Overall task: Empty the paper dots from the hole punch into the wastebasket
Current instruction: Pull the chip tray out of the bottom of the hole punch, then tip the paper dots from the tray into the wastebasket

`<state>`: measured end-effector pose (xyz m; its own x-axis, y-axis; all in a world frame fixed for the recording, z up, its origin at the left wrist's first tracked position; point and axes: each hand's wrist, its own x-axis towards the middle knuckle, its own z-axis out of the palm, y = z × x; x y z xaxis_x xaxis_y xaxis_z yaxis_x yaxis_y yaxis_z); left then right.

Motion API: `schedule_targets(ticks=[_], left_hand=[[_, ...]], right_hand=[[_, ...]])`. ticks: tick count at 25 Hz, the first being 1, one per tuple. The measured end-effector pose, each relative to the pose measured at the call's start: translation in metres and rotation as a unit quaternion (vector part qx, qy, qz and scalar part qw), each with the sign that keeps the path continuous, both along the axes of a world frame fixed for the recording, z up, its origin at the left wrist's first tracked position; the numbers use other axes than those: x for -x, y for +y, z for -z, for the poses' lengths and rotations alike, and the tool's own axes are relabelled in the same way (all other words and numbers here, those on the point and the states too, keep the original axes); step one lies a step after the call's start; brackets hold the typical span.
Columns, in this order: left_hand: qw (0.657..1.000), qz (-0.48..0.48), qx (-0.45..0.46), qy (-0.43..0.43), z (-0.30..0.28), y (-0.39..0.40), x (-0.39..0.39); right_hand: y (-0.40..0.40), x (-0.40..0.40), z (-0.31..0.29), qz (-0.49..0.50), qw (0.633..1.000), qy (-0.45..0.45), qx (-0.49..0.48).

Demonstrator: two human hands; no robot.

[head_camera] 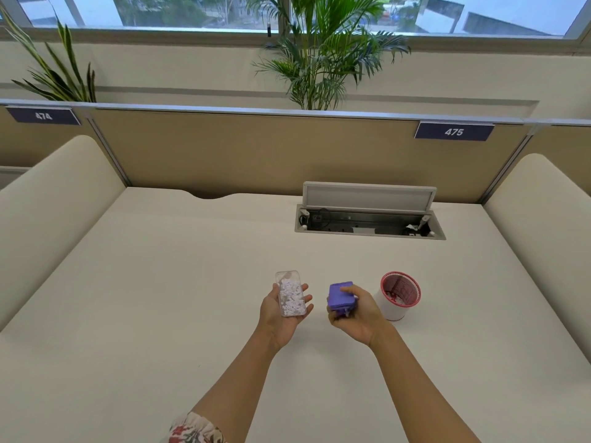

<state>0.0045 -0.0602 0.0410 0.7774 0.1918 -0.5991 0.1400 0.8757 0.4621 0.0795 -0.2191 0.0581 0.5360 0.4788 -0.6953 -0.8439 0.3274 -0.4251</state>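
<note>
My left hand (281, 318) lies palm up over the desk and holds a clear plastic tray (290, 294) filled with white paper dots. The tray sits level, open side up. My right hand (355, 313) grips the purple hole punch (341, 295), which is separated from the tray and a little to its right. Just right of that hand stands a small white wastebasket (388, 306) with a red rim and red inside; a few scraps lie in it. Neither hand is over the wastebasket.
The cream desk (160, 282) has padded side dividers left and right. An open cable box (367, 223) with its lid raised is sunk into the desk behind the wastebasket. A tan partition with labels 474 and 475 closes the back; plants stand beyond it.
</note>
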Motion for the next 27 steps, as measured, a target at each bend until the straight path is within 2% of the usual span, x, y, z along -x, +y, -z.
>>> schedule_targets(ticks=[6,14,17,22,27], left_hand=[[1.000,-0.002,0.000,0.003,0.005,0.005,0.006],[1.000,0.010,-0.002,0.011,0.006,0.002,0.010],[1.000,0.013,-0.002,0.015,0.007,-0.001,0.011],[1.000,0.018,-0.005,0.014,0.003,-0.005,0.011],[1.000,0.024,-0.005,0.017,0.001,-0.007,0.009]], right_hand=[[0.002,0.005,0.045,-0.046,0.988,-0.054,0.139],[0.002,0.015,0.080,-0.077,0.918,-0.144,0.360],[0.003,0.020,0.085,-0.083,0.895,-0.170,0.404],[0.004,0.025,0.085,-0.086,0.836,-0.267,0.471],[0.003,0.027,0.082,-0.072,0.813,-0.267,0.513]])
